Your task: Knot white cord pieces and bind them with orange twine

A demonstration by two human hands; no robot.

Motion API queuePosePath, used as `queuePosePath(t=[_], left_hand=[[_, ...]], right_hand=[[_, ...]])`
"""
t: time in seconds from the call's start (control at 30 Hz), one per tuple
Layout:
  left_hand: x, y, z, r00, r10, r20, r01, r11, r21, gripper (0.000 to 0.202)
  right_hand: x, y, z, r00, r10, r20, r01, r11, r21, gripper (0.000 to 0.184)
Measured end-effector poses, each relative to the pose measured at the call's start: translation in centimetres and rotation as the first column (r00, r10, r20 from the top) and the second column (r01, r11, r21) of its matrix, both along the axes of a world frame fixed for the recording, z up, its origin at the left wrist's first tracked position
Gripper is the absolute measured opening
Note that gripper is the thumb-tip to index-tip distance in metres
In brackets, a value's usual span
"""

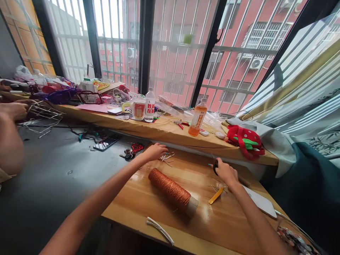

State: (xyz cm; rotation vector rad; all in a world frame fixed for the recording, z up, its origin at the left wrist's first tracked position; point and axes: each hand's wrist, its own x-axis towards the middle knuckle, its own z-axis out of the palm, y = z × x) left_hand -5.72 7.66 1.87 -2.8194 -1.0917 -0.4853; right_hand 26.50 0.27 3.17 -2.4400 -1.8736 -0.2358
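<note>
My right hand (225,173) is closed round the black handles of a pair of scissors (215,167), whose blades point away toward the sill. To the left, my left hand (156,151) is stretched over a small heap of pale cord scraps (166,160), fingers apart and curved down. Between my forearms a large spool of orange-brown cord (170,187) lies on its side, its cardboard core (192,205) showing at the near end. A yellow cutter-like tool (216,196) rests below the scissors. Near the table's front edge lies a short bundle of white cord (160,230).
Along the windowsill (159,132) stand an orange drink bottle (198,117), a water bottle (150,105), a mug (138,109) and red-handled pliers (181,124). A phone (106,142) lies on the grey table. At far left, another person's hand (16,109) holds a wire frame (42,115).
</note>
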Motion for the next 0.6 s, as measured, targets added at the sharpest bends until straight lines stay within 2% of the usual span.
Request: queuePosePath(t=[0.03,0.1,0.2,0.27,0.33,0.4,0.5,0.6], left_hand=[[-0.5,-0.6,0.6,1.000,0.007,0.013,-0.007,1.000,0.017,0.025],[-1.4,-2.7,1.6,0.998,-0.056,0.030,0.057,0.998,-0.006,0.025],[-1.5,-7.5,2.3,0.962,-0.271,0.027,0.273,0.960,-0.066,0.035],[-0.8,-10.5,2.2,0.924,-0.382,0.024,0.383,0.922,-0.059,0.046],[-0.1,-12.8,2.2,0.911,-0.412,0.035,0.413,0.909,-0.050,0.052],[0.4,-14.1,2.2,0.908,-0.416,0.044,0.418,0.906,-0.061,0.057],[0.5,-15.2,2.0,0.901,-0.430,0.058,0.433,0.898,-0.076,0.060],[0.6,-16.6,0.8,0.874,-0.479,0.077,0.481,0.876,-0.013,0.050]], right_hand=[[-0.1,-0.7,0.5,1.000,0.014,-0.013,-0.013,0.999,0.052,0.037],[-0.3,-2.4,1.4,0.997,0.066,-0.046,-0.058,0.988,0.146,0.037],[-0.9,-5.0,2.2,0.967,0.182,-0.181,-0.135,0.961,0.241,0.032],[-1.7,-6.8,2.3,0.882,0.337,-0.328,-0.246,0.925,0.289,0.030],[-3.0,-8.8,2.0,0.759,0.481,-0.438,-0.363,0.872,0.329,0.030],[-4.6,-10.8,1.5,0.701,0.530,-0.476,-0.438,0.848,0.299,0.031],[-6.9,-13.3,0.3,0.708,0.520,-0.479,-0.504,0.846,0.174,0.039],[-8.3,-14.6,-1.2,0.725,0.524,-0.447,-0.528,0.840,0.129,0.052]])
